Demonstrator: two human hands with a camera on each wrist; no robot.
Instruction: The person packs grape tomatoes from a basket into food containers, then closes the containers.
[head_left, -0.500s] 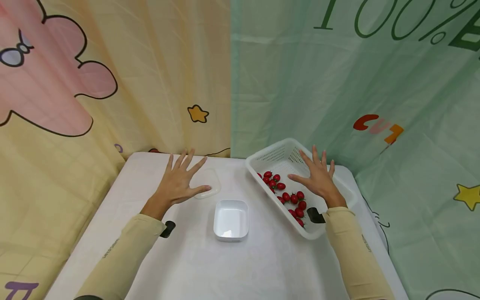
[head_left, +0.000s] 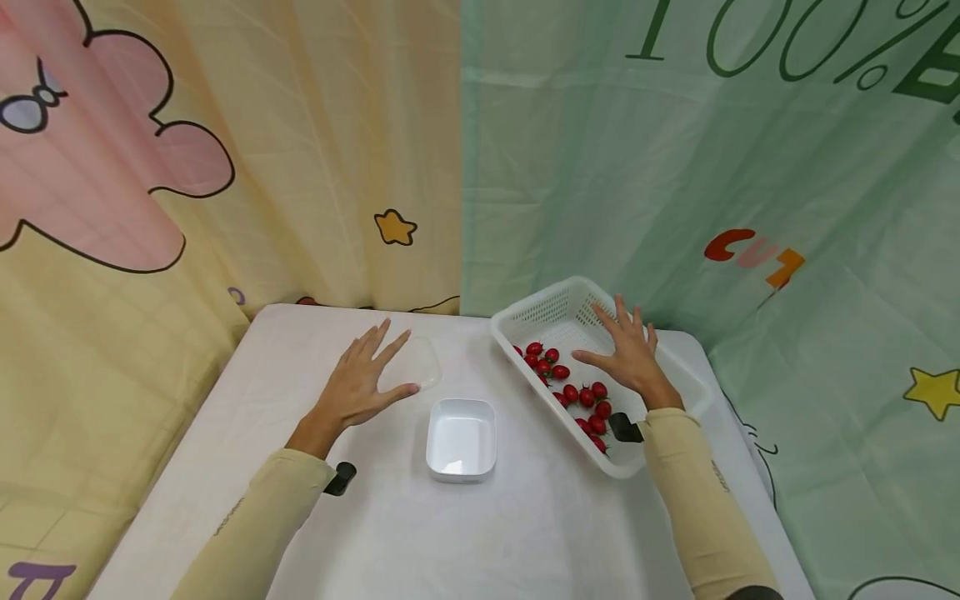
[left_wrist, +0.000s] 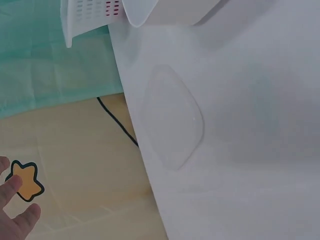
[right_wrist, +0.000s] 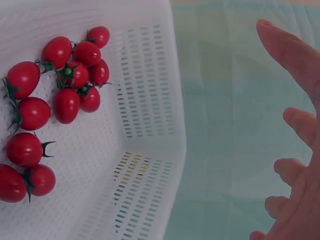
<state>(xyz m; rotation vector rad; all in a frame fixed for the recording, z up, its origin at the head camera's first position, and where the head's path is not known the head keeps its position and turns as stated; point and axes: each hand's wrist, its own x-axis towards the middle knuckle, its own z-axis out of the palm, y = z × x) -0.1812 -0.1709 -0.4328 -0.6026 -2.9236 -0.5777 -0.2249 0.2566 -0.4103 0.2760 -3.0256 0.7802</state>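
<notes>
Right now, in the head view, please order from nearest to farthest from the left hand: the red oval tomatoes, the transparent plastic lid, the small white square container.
From the left hand:
1. Transparent plastic lid: immediately right, partly hidden by the hand.
2. Small white square container: right, closer to the person.
3. Red oval tomatoes: farthest right, inside the white perforated basket.

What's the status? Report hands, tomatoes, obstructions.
Left hand, right hand: both empty. Tomatoes in white basket. Nothing visible covering them. White box empty.
</notes>
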